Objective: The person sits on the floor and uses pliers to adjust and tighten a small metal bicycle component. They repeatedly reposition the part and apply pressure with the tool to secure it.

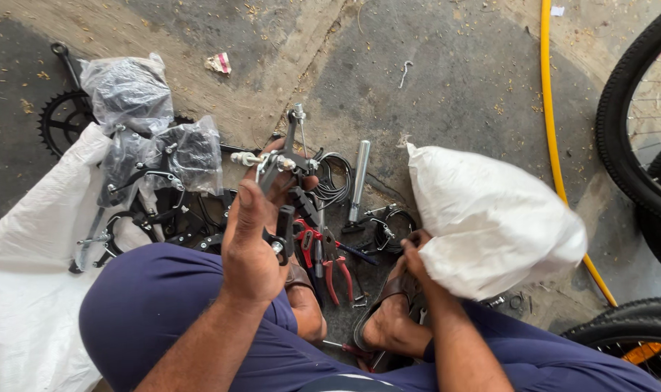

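With the left hand (pixel 252 243) closed around a black brake caliper (pixel 281 165) held above the pliers (pixel 335 270) and the right hand (pixel 416 250) pinching the white sack (pixel 494 218) at its lower edge, risk is likely twofold — the one-handed caliper slips onto the tools, or the sack spills.

Hidden and cut-off parts

Right hand (pixel 417 250) mostly hidden behind white sack (pixel 490 218), fingers unreadable; chainring (pixel 63 120) half covered by plastic-wrapped parts (pixel 131 94); bicycle tyre (pixel 628 116) cut by right edge; yellow hose (pixel 552 109) cut at top; small hardware near sandal (pixel 388 305) too small to tell.
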Demonstrator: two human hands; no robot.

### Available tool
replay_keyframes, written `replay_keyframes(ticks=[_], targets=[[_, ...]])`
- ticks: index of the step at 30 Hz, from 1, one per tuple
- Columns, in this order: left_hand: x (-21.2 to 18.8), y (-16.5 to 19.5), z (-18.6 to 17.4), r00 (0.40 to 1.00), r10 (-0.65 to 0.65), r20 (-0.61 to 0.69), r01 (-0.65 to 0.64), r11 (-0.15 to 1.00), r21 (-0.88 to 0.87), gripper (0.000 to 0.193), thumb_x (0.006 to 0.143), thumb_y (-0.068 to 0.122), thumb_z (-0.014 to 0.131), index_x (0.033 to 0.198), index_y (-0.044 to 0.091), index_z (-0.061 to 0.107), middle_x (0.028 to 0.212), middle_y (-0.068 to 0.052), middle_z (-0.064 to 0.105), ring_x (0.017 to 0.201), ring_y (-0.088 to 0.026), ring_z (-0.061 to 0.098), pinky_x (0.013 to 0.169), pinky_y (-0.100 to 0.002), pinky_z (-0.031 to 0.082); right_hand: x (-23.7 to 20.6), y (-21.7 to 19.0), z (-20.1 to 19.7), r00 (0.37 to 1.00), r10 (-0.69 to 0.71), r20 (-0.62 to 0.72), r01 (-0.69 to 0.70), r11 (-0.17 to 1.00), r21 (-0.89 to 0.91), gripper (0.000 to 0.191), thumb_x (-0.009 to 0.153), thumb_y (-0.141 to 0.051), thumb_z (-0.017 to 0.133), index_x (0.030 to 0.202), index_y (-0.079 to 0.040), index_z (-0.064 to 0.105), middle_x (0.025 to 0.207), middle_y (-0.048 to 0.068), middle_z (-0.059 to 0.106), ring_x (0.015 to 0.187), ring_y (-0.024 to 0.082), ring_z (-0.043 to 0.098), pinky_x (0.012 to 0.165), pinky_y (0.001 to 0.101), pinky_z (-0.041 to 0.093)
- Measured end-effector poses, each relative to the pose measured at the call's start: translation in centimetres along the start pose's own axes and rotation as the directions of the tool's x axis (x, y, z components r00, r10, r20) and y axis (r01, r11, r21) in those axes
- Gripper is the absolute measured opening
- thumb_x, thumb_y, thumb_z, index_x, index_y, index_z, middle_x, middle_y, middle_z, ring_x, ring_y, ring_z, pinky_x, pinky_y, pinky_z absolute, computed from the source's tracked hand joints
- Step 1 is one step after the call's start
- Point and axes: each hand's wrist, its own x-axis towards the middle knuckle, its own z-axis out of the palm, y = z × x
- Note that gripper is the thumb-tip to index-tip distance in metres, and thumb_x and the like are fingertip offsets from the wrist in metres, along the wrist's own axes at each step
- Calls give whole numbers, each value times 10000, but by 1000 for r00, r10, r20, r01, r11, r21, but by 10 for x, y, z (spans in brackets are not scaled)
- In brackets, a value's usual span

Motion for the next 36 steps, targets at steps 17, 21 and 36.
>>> replay_keyframes(ticks=[17, 21, 36], targets=[[2, 10, -6, 1000, 17, 17, -19, 995, 97, 976, 982, 762, 446, 1597, 9, 359, 1371, -175, 602, 1213, -260, 604, 961, -412, 528, -20, -18, 34, 720, 235, 653, 43, 924, -380, 430, 793, -471, 799, 1052, -128, 784, 1003, 113, 788, 983, 288, 739, 903, 438, 555], [3, 12, -4, 999, 21, 29, -24, 996, 91, 1005, 959, 773, 444, 1591, -2, 339, 1393, -183, 581, 1247, -281, 595, 1025, -447, 528, -42, -32, 56, 756, -30, 654, 290, 911, -294, 395, 819, -404, 768, 1042, -85, 704, 1002, 193, 733, 989, 387, 691, 883, 501, 533], [9, 13, -7, 995, 63, -83, -56, 994, 91, 914, 983, 737, 421, 1555, 24, 418, 1372, -191, 622, 1215, -308, 630, 1037, -473, 509, -48, -12, 58, 766, -120, 632, 373, 883, -285, 362, 841, -347, 733, 1064, -81, 628, 958, 193, 724, 942, 400, 697, 847, 518, 540]])
